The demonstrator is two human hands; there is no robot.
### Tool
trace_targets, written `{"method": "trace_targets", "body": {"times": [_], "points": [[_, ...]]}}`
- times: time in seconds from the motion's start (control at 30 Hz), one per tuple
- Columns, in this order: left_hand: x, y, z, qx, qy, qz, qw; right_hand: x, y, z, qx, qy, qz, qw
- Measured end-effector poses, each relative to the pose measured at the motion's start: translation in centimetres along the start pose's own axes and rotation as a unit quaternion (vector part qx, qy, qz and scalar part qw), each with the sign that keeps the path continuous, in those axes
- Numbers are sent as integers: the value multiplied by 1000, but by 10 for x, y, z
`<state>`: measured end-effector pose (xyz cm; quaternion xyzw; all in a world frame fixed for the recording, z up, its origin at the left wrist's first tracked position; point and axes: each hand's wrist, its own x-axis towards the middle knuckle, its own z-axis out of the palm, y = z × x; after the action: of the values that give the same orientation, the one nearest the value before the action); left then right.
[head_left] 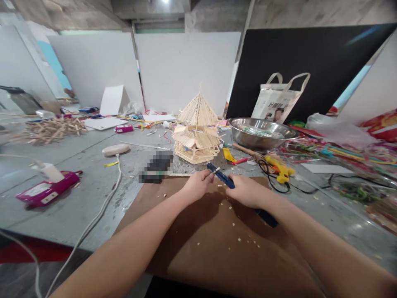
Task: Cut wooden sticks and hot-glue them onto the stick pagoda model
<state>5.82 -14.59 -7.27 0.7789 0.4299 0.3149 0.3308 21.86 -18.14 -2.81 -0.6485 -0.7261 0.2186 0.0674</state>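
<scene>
My right hand (245,190) is wrapped round a dark blue hand cutter (221,176), whose jaw end points up and left. A dark part (266,217) of what looks like its handle shows below my wrist. With finger and thumb closed, my left hand (198,185) pinches a short pale wooden stick (216,170) at the cutter's jaws. The stick's other end is hidden by my fingers. Just beyond my hands stands a tiered pagoda model (196,132) made of thin wooden sticks. Small wood bits (239,239) lie on the brown mat (192,252) under my arms.
A dark phone-like object (156,165), partly blurred out, lies left of the model. Further left are a white cable (104,207), a purple power strip (49,188) and a wood stick pile (56,129). Rightward are a metal bowl (263,134) and a yellow glue gun (279,169).
</scene>
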Motion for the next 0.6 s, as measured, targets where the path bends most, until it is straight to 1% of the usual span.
{"method": "trace_targets", "body": {"times": [0.07,0.17,0.23,0.33,0.37,0.43,0.5,0.6], "points": [[0,-1,-1,-91,-32,-8,995,-3,4,1,-43,44,-20,998],[-3,-1,-2,-206,-87,-14,975,-7,10,4,-98,86,-43,990],[-5,1,-4,-251,-116,-17,961,-10,12,6,-109,96,-47,988],[-6,3,-5,-284,-142,-24,948,-12,13,8,-121,103,-53,986],[-7,3,-5,-283,-144,-22,948,-12,13,9,-125,105,-54,985],[-7,3,-4,-263,-130,-8,956,-12,13,9,-132,104,-50,985],[-7,3,-1,-212,-97,7,972,-12,13,10,-132,98,-37,986],[-7,4,4,-106,-38,16,994,-12,12,10,-111,79,-14,991]]}}
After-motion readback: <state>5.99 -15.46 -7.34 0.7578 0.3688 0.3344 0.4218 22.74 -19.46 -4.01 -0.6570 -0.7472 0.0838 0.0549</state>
